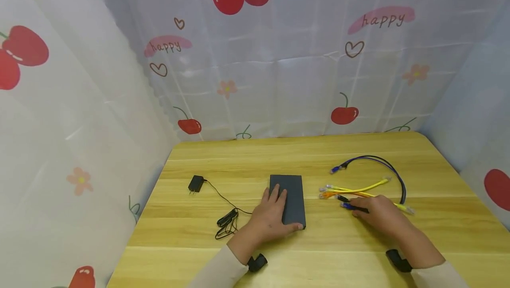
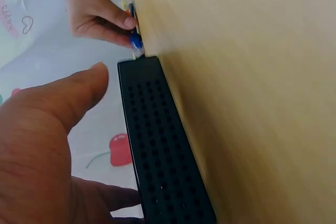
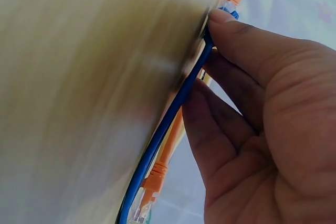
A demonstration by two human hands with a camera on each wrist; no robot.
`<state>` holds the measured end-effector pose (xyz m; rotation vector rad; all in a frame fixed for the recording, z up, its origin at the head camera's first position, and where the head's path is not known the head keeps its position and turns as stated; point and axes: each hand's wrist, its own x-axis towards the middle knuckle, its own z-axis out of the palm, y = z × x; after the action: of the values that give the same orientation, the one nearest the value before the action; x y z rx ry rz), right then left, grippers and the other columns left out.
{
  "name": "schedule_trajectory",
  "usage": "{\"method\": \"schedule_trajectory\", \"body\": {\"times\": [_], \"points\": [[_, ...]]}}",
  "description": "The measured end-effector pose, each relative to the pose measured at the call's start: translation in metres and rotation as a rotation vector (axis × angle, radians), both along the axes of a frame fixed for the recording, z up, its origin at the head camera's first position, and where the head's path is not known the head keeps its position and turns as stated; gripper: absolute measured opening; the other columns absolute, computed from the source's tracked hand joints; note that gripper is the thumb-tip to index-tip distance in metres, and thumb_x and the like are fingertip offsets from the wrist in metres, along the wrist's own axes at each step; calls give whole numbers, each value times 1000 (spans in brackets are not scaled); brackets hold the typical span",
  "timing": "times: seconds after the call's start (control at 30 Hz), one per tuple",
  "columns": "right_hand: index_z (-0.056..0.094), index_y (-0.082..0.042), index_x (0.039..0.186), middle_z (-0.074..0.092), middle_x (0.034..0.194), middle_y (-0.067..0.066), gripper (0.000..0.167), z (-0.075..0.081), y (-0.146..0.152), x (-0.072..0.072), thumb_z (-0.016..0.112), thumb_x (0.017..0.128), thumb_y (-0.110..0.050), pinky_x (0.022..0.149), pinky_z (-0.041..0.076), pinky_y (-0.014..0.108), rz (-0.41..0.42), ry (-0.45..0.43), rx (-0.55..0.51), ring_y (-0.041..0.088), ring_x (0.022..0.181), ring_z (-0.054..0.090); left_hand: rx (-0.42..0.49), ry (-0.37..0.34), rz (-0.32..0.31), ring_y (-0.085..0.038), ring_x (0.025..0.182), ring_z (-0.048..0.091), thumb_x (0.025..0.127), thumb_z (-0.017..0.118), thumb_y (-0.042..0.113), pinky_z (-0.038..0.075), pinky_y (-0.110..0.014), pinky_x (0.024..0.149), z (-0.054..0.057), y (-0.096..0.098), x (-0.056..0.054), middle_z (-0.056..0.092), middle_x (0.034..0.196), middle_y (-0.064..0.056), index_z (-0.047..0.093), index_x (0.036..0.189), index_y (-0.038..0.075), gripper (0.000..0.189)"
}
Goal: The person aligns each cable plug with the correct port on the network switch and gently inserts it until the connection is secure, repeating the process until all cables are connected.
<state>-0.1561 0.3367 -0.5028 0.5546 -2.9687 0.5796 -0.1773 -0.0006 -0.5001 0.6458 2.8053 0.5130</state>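
Note:
My left hand [image 1: 268,220] rests spread on top of a flat dark box [image 1: 294,201], its thumb along the near edge. In the left wrist view, rows of round holes show on one side of the box. To the right, my right hand [image 1: 383,215] pinches a blue network cable [image 3: 157,142] close to its plug [image 1: 347,206], low against the table. A black plug [image 1: 341,198] lies just beside the blue one. Next to the fingers lie an orange network cable [image 3: 169,148] and yellow network cables [image 1: 372,186].
A dark cable [image 1: 392,170] with a blue plug arcs behind the yellow ones. Left of the box lie a black power adapter [image 1: 195,184] and its bundled cord [image 1: 227,219]. Cherry-printed curtains [image 1: 279,88] enclose the wooden table [image 1: 239,157] at the back and sides.

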Motion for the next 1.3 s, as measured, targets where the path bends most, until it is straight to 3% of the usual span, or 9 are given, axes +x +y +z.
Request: {"method": "schedule_trajectory", "body": {"times": [0.33, 0.6, 1.07, 1.3], "points": [[76, -7, 117, 75, 110, 13, 35, -2, -2, 2, 79, 83, -18, 79, 56, 49, -14, 18, -42, 35, 98, 71, -70, 1, 26, -42, 151, -5, 77, 54, 84, 34, -56, 111, -5, 18, 2, -3, 168, -8, 12, 162, 19, 116], [77, -11, 115, 74, 114, 13, 35, -9, 5, 0, 80, 82, -19, 82, 55, 50, 10, 68, -68, 36, 103, 70, -80, 26, 46, -38, 152, -13, 73, 56, 87, 27, -56, 115, -7, 26, 1, -6, 168, -9, 8, 162, 20, 121], [80, -11, 107, 77, 104, 7, 26, -11, 0, -2, 80, 81, -15, 78, 56, 47, 69, 170, -17, 32, 94, 73, -105, 41, 73, -40, 151, -11, 69, 56, 89, 27, -59, 113, -10, 33, 2, -4, 168, -11, 10, 162, 19, 125], [77, -6, 111, 76, 105, 13, 28, -8, -5, 0, 78, 83, -10, 74, 57, 46, 26, 231, -47, 33, 90, 73, -122, 56, 89, -39, 152, -8, 75, 57, 83, 27, -59, 113, -11, 37, 2, -1, 168, -11, 12, 162, 19, 117]]}}
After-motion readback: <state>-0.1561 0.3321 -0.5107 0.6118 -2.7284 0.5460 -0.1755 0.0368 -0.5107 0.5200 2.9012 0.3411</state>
